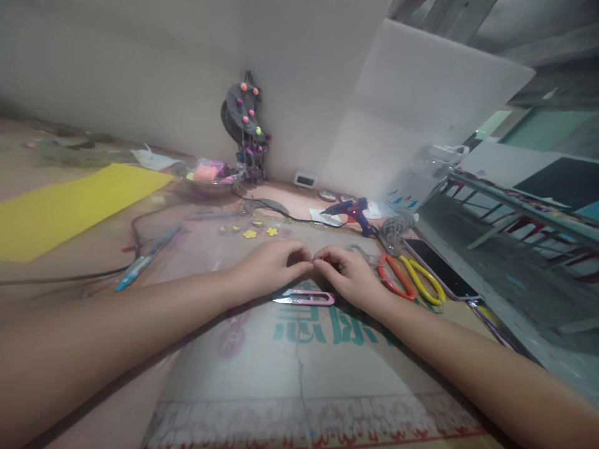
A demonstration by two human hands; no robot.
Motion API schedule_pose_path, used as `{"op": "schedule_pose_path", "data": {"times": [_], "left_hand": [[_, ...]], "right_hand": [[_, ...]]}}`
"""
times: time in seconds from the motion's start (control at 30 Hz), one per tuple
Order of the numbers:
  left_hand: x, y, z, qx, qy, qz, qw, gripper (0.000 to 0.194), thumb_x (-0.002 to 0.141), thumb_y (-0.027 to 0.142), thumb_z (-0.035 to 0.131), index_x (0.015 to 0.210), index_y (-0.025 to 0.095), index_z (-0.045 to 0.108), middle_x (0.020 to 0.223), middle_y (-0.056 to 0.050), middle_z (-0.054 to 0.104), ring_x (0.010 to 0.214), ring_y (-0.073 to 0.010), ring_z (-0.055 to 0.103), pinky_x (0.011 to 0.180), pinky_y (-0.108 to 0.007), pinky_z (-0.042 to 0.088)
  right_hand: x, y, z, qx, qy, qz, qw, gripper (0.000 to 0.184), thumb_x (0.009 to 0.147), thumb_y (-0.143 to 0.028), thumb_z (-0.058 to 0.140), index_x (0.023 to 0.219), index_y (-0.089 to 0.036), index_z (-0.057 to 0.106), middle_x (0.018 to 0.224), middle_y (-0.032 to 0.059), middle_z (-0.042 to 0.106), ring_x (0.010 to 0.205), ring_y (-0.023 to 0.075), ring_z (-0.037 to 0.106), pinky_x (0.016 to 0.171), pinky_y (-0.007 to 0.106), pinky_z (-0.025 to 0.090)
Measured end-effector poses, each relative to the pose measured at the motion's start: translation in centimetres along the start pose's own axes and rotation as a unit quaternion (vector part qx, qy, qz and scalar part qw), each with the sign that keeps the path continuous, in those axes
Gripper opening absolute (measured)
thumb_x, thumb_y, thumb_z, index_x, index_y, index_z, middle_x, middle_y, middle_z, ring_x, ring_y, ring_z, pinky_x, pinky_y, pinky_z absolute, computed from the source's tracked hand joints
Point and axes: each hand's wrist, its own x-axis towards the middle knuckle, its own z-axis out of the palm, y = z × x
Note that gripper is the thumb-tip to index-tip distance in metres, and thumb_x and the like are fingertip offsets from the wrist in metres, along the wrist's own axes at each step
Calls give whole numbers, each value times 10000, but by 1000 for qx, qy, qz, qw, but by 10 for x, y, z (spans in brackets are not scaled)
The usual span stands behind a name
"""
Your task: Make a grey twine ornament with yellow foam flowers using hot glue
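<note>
My left hand [281, 265] and my right hand [344, 271] meet at the fingertips above the printed board. Both are closed in a pinch, thumb against forefinger. Whatever lies between the fingertips is too small to make out. Just below them lies a pair of pink thread snips [322, 298], blades pointing left. A thin dark line, perhaps a thread [300, 362], runs down the board nearer to me. Beyond my left hand lie small yellow flower pieces [250, 234]. Scissors with orange and yellow handles [423, 280] lie beside my right wrist.
A blue glue gun [358, 215] with a red light stands at the back right, near a ball of grey yarn [392, 232]. A phone [440, 268] lies along the right edge. Yellow sheet [79, 209], pen [147, 259] and cable are left. A grey crescent ornament [238, 115] leans on the wall.
</note>
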Motion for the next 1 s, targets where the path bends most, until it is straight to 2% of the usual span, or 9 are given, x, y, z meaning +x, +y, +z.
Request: {"op": "schedule_pose_path", "data": {"times": [1.0], "left_hand": [[1,-1,1,20,-7,15,1000,259,869,407,516,817,195,654,795,-7,695,739,-168,608,649,-276,397]], "right_hand": [[-1,1,-1,-13,-15,-10,1000,164,899,-277,499,865,-188,633,729,5,665,678,143,601,632,243,430]]}}
